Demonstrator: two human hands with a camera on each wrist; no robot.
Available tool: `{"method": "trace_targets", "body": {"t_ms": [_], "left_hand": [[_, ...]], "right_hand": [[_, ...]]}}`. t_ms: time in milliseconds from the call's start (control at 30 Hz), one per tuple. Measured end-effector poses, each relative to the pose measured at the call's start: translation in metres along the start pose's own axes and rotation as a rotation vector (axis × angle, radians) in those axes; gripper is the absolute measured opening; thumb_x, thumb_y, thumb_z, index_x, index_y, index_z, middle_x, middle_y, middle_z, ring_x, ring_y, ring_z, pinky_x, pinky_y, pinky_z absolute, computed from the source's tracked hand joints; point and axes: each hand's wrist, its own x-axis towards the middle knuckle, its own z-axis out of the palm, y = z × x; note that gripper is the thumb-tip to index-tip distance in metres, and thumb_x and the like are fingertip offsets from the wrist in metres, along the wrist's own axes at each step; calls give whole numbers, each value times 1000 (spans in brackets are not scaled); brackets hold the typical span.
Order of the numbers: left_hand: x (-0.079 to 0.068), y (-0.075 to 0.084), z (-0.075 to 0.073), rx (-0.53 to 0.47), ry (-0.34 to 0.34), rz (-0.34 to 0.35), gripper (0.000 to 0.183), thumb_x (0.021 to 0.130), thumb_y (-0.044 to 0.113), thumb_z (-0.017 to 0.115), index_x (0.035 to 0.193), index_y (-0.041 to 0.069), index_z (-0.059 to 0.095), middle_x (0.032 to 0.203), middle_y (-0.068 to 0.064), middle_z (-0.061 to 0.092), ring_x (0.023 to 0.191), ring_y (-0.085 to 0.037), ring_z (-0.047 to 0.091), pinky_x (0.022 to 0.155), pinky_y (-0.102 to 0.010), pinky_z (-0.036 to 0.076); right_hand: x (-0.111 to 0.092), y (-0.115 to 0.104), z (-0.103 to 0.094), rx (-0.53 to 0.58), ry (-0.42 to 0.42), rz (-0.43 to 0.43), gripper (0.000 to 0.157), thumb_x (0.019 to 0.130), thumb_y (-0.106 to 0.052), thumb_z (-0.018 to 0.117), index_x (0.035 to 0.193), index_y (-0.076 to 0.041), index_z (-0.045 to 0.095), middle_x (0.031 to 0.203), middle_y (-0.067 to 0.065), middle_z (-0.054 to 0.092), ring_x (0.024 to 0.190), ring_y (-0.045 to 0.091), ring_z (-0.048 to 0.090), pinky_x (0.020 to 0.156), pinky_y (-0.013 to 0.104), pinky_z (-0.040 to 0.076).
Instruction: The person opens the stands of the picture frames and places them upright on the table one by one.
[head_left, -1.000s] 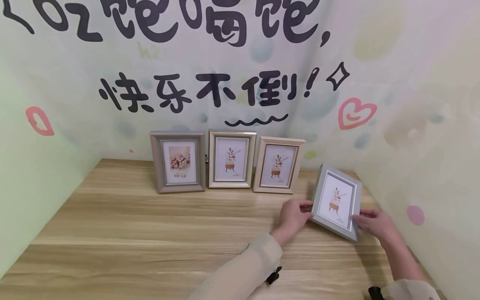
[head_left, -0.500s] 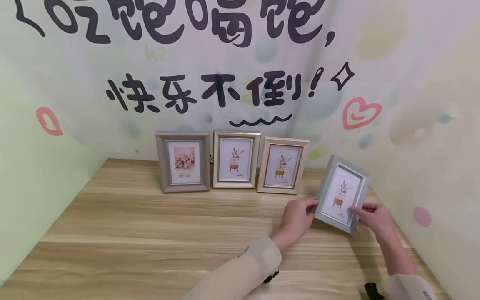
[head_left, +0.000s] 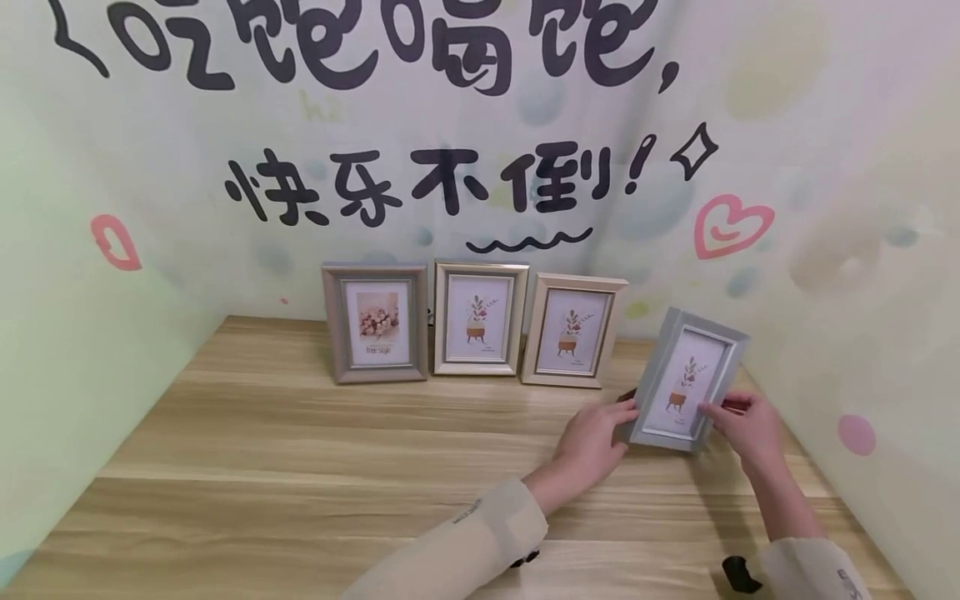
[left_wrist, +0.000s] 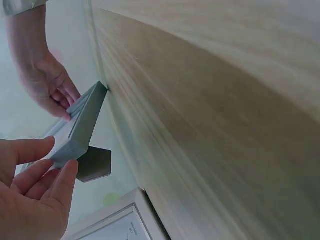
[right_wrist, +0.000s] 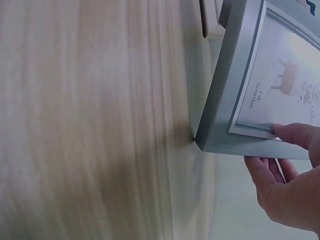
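Observation:
A grey-blue picture frame [head_left: 686,383] with a plant-pot print is held tilted between both hands at the right of the table. My left hand [head_left: 591,443] grips its left edge. On the other edge, my right hand [head_left: 753,431] pinches it, thumb [right_wrist: 295,134] on the front and fingers behind. A dark stand flap [left_wrist: 95,164] sticks out from the frame's back in the left wrist view. One lower corner appears to touch the tabletop in the right wrist view.
Three picture frames stand in a row at the back: a brownish one [head_left: 337,325], a pale gold one [head_left: 441,321] and a beige one [head_left: 534,333]. The wood-grain table [head_left: 300,467] meets a printed backdrop [head_left: 480,117] behind and at the sides.
Both hands have tipped the grey-blue frame more upright and turned it, its lower end rising in view. The head view has swung slightly left, so the standing frames appear farther right.

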Motion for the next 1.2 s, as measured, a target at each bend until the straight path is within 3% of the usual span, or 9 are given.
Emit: {"method": "trace_targets", "body": {"t_ms": [267,367,500,733,800,867,967,1033,1200], "left_hand": [[-8,-5,-7,-2,-71,25,54,85,7,75,136,16,62,145,8,57,129,-9,57,101,-17,49],[-13,-4,-9,-40,-104,4,56,83,5,75,137,15,61,144,6,58,97,0,67,78,-10,52],[-19,-4,-10,-82,-157,-46,59,83,5,76,139,16,60,145,6,57,54,3,49,53,-8,43],[-23,-7,-11,2,-214,-15,57,83,11,78,136,21,62,138,7,63,96,-3,65,86,-14,51],[-24,-8,-11,19,-237,-1,56,83,12,77,136,21,62,137,10,63,87,-3,65,99,-21,50],[-25,-8,-12,37,-258,8,53,84,13,77,135,23,63,136,12,63,75,0,61,98,-20,50],[-25,-8,-17,25,-277,-28,40,88,13,72,126,24,70,122,14,71,57,-1,45,75,-14,49],[-24,-8,-21,11,-263,-60,30,90,13,69,116,25,75,113,14,74,62,1,49,63,-12,44],[-17,-12,-25,7,-168,-109,17,93,15,67,100,25,78,101,15,75,90,3,63,77,-12,49]], "right_hand": [[2,-4,5,21,8,-84,38,90,-7,71,114,11,47,87,-11,55,73,-15,51,64,9,53],[3,-4,8,50,9,-105,34,89,-3,70,110,8,45,84,-15,53,74,-17,51,65,7,52],[4,-3,12,54,6,-139,33,88,0,69,108,6,44,85,-15,52,75,-19,51,66,6,51],[8,2,11,29,-29,-224,33,88,1,69,106,7,43,85,-19,54,78,-18,52,66,6,50],[9,3,10,35,-49,-251,33,88,2,69,106,8,42,84,-23,54,79,-18,53,67,6,50],[9,5,9,46,-70,-280,33,88,3,68,106,9,41,84,-27,53,81,-18,53,68,6,51],[9,7,7,50,-119,-322,33,90,3,67,108,9,41,86,-29,53,84,-18,54,70,6,51],[8,7,7,56,-155,-350,32,91,2,66,109,8,41,89,-29,54,86,-17,54,72,6,51],[6,4,12,113,-253,-426,25,90,4,66,105,-2,45,93,-25,58,91,-15,56,74,7,52]]}}
